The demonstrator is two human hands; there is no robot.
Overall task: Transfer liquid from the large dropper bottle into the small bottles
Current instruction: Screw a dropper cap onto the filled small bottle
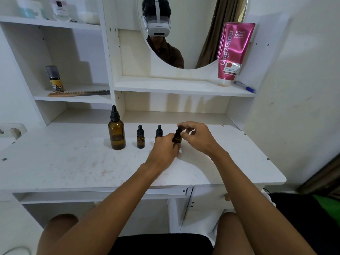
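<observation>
Bench of white board lies under our fingers and carries everything we handle. Above and behind our fingers hangs the oval mirror, and up to their right a pink tube stands cap-down on the shelf with a blue pen beside it. Up to the left of our fingers, on a side shelf, we see a comb and a small spray bottle.

Well to the left of our fingers stands the large dropper bottle, amber, upright, its black dropper cap on, untouched. Nearer our fingers on the same side stands the first small bottle, capped and free. The second small bottle stands just behind our left hand, its lower part hidden by the knuckles.

The third small bottle sits between both sets of fingers. Our left fingers close around its amber body, low against the bench. Our right hand comes over from the right, thumb and forefinger pinched narrow on its black dropper cap, the other fingers curled loose behind.
</observation>
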